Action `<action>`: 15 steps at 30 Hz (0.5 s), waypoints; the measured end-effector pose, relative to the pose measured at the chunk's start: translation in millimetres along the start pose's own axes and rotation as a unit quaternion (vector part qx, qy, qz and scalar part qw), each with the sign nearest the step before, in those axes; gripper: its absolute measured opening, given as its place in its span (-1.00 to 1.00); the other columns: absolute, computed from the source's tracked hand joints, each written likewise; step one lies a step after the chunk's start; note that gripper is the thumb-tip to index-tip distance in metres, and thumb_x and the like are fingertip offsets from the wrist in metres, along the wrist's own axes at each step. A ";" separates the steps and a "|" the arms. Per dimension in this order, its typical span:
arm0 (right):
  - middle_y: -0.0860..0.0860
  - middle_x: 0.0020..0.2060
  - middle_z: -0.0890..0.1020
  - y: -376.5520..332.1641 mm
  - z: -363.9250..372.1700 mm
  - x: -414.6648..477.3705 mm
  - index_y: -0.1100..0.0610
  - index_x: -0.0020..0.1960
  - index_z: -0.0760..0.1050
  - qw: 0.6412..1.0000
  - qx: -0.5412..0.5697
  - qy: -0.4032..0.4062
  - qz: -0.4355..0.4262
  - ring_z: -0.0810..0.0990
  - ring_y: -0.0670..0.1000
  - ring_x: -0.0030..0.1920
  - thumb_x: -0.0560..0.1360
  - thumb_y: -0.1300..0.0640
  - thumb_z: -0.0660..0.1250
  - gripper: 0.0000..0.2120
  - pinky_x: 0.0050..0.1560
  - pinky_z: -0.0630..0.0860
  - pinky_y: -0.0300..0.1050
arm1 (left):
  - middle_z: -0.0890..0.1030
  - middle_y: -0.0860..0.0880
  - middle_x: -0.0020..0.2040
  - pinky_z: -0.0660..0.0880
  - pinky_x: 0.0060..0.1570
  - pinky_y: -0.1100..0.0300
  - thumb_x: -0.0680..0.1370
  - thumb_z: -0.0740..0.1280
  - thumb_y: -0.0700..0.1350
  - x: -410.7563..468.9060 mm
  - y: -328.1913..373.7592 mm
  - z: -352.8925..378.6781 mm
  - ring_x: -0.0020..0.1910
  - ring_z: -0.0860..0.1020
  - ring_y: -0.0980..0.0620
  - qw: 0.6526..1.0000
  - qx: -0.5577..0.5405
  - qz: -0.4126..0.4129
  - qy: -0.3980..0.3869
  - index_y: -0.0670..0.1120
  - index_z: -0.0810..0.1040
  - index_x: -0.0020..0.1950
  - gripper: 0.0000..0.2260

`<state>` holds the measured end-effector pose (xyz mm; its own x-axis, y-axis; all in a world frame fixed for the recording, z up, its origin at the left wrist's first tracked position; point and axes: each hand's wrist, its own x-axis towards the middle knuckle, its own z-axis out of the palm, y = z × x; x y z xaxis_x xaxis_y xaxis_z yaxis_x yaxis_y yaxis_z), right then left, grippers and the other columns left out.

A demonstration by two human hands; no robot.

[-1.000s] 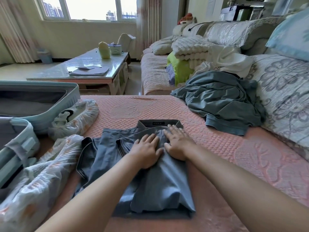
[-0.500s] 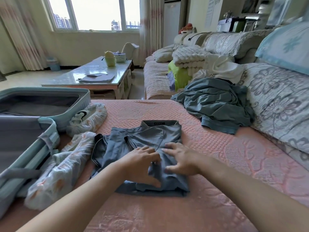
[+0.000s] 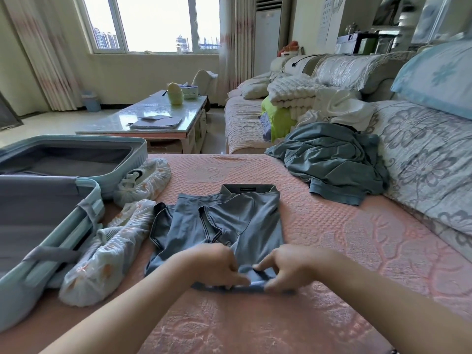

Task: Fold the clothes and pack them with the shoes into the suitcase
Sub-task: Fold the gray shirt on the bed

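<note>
The left hand (image 3: 214,264) is seen with its fingers curled down over the near hem of a pair of grey-blue shorts (image 3: 245,218), and the hem is pinched between thumb and fingers. The right hand (image 3: 291,267), just beside it, is curled in the same way: its forefinger is stretched toward the left hand along the top of the hem, the thumb is set under it, and the cloth is gripped between them. Both hands are blurred, so how far the hem is raised off the cover cannot be told. The shorts are laid flat on a pink bed cover (image 3: 344,238), with the waistband at the far end and the pinched hem nearest the person. At the far left an open, pale blue suitcase (image 3: 138,152) is spread in two halves on the same cover. Grey lining is shown in both halves, and grey straps are laid across the nearer one. Two shoes, each wrapped in a thin plastic bag, are placed between suitcase and shorts: one shoe (image 3: 145,182) just beside the far half, the other shoe (image 3: 109,254) resting against the rim of the near half and touching the left edge of the shorts. Well to the right, a crumpled grey-green garment (image 3: 329,162) is heaped against a flowered cushion (image 3: 421,159).
</note>
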<state>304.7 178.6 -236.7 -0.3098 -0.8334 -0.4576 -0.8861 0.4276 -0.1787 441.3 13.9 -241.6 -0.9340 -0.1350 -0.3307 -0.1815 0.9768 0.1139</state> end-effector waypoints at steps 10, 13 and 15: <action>-0.02 0.61 0.12 -8.9 -2.3 55.2 -0.02 0.60 0.16 0.981 -0.035 0.188 -0.030 0.12 0.03 0.58 0.64 -0.15 0.17 -0.42 0.54 0.09 -0.03 | 0.11 0.05 0.61 0.08 0.53 -0.01 0.56 0.18 0.33 27.4 -34.8 30.4 0.58 0.04 0.02 0.997 0.022 -0.018 0.070 0.06 0.08 0.61 -0.29; -0.02 0.64 -0.06 -21.9 10.0 73.7 -0.01 0.65 -0.05 0.986 -0.097 0.135 -0.034 -0.09 -0.01 0.62 0.67 -0.19 0.03 -0.37 0.59 -0.05 0.05 | 0.19 0.09 0.58 0.12 0.52 0.06 0.53 0.24 0.32 7.9 -49.3 24.1 0.55 0.12 0.06 0.994 -0.013 -0.007 0.111 0.12 0.19 0.58 -0.33; -0.01 0.64 -0.05 -28.5 16.2 83.6 0.01 0.65 -0.06 0.985 -0.125 0.115 -0.019 -0.08 0.01 0.62 0.68 -0.20 -0.04 -0.38 0.57 -0.04 0.11 | 0.22 0.14 0.56 0.15 0.51 0.09 0.42 0.26 0.37 -11.3 -64.3 24.8 0.54 0.16 0.11 0.994 -0.028 -0.005 0.106 0.15 0.21 0.57 -0.24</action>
<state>309.6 102.4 -284.0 -0.3185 -0.9169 -0.2407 -0.9471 0.3183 0.0408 471.2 -43.3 -268.4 -0.9748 -0.1824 -0.1282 -0.2024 0.9652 0.1657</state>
